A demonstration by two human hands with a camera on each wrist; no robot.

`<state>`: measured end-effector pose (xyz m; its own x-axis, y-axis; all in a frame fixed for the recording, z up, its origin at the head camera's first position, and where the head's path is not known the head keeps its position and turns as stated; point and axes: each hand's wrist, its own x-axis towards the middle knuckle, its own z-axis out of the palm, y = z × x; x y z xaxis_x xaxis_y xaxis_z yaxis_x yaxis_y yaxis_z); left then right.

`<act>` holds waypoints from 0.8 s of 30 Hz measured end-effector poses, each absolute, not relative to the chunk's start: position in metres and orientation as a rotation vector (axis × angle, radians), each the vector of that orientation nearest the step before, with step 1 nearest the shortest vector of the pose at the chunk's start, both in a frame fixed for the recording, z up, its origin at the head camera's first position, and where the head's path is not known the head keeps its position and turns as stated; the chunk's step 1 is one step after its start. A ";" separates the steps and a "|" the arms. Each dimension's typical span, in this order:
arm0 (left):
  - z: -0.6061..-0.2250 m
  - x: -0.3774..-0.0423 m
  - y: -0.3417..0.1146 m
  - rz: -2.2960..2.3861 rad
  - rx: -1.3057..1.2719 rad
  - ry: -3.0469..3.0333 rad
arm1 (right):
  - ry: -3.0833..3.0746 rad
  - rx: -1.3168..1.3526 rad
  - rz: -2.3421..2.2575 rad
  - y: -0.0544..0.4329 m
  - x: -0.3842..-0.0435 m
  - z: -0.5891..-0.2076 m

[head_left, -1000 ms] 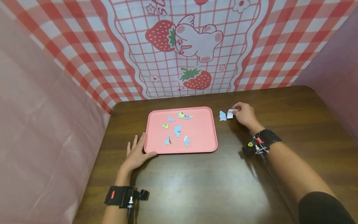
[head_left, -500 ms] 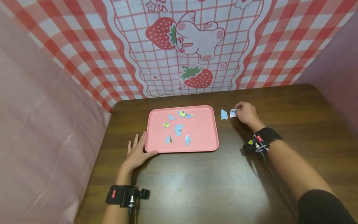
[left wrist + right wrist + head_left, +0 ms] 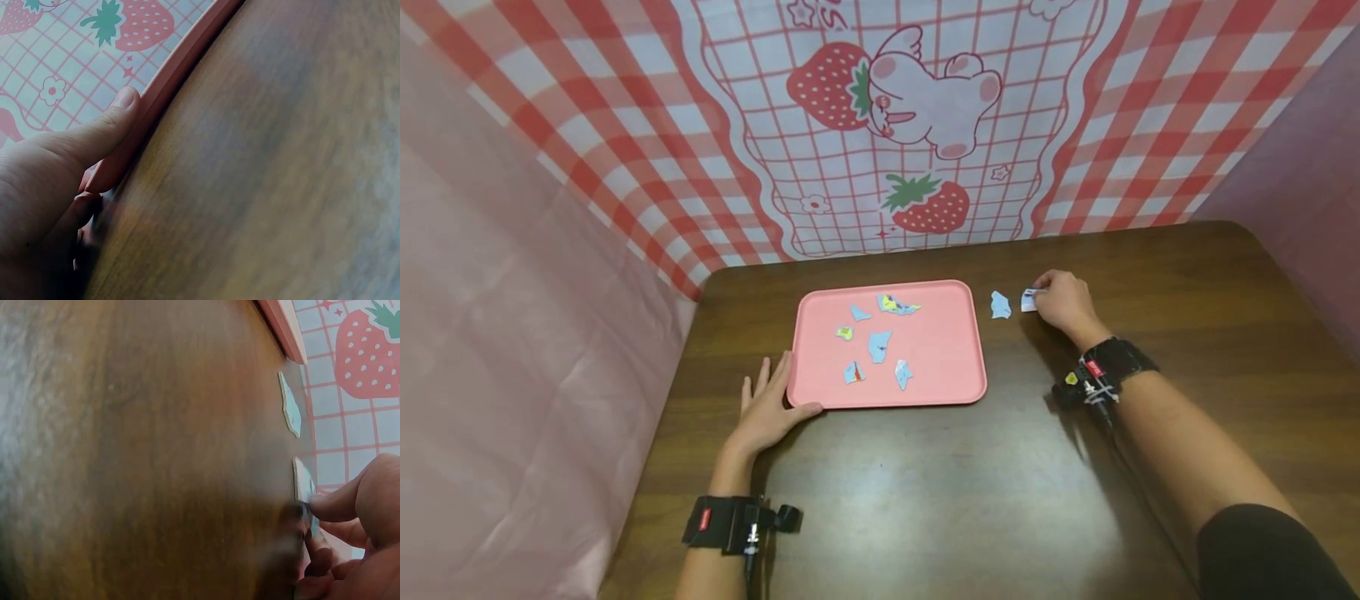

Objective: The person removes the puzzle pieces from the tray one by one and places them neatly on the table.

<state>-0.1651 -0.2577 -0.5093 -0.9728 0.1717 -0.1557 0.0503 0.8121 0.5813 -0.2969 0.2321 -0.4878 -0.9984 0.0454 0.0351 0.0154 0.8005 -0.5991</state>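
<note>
In the head view my right hand [image 3: 1066, 305] pinches a flat light-blue puzzle piece [image 3: 1028, 300] at the table's back right; fingers hide part of it. The right wrist view shows thumb and fingertips on this piece [image 3: 302, 478], low over the table. A second light-blue piece [image 3: 1001, 305] lies just left of it, apart. My left hand [image 3: 769, 418] rests at the front left corner of the pink tray [image 3: 943, 367], fingers spread along its left side. The thumb [image 3: 127, 100] touches the tray's rim, seen also in the left wrist view.
Several irregular pieces lie spread inside the tray, among them a yellow-and-blue one [image 3: 897, 305], a large blue one [image 3: 879, 347] and one with a red mark [image 3: 854, 372]. A strawberry-print cloth [image 3: 760, 167] hangs behind the brown wooden table [image 3: 925, 492].
My right hand has shifted slightly right with its piece, so the gap to the neighbouring piece is wider. My left hand stays at the tray's corner.
</note>
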 end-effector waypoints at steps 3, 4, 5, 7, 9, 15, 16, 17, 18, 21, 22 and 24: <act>-0.510 -0.165 -0.258 0.888 0.171 2.797 | -2.933 -0.058 0.947 0.232 -0.296 -0.488; -0.510 -0.165 -0.258 0.887 0.171 2.796 | -2.932 -0.062 0.942 0.232 -0.296 -0.489; -0.510 -0.165 -0.258 0.887 0.172 2.796 | -2.934 -0.065 0.939 0.232 -0.296 -0.489; -0.510 -0.165 -0.258 0.884 0.171 2.797 | -2.936 -0.065 0.938 0.233 -0.296 -0.490; -0.510 -0.165 -0.258 0.885 0.173 2.796 | -2.937 -0.061 0.943 0.233 -0.296 -0.490; -0.510 -0.164 -0.259 0.895 0.179 2.797 | -2.914 -0.036 0.982 0.235 -0.295 -0.491; -0.511 -0.164 -0.259 0.897 0.179 2.797 | -2.904 -0.037 0.996 0.235 -0.295 -0.491; -0.511 -0.164 -0.259 0.896 0.178 2.796 | -2.890 -0.040 1.006 0.236 -0.295 -0.491; -0.511 -0.164 -0.259 0.898 0.177 2.796 | -2.876 -0.045 1.020 0.236 -0.295 -0.492; -0.510 -0.165 -0.259 0.890 0.177 2.797 | -2.821 -0.061 1.052 0.236 -0.295 -0.491; -0.510 -0.165 -0.259 0.887 0.177 2.796 | -2.804 -0.061 1.053 0.235 -0.295 -0.490; -0.511 -0.165 -0.259 0.883 0.180 2.800 | -2.775 -0.059 1.057 0.231 -0.295 -0.487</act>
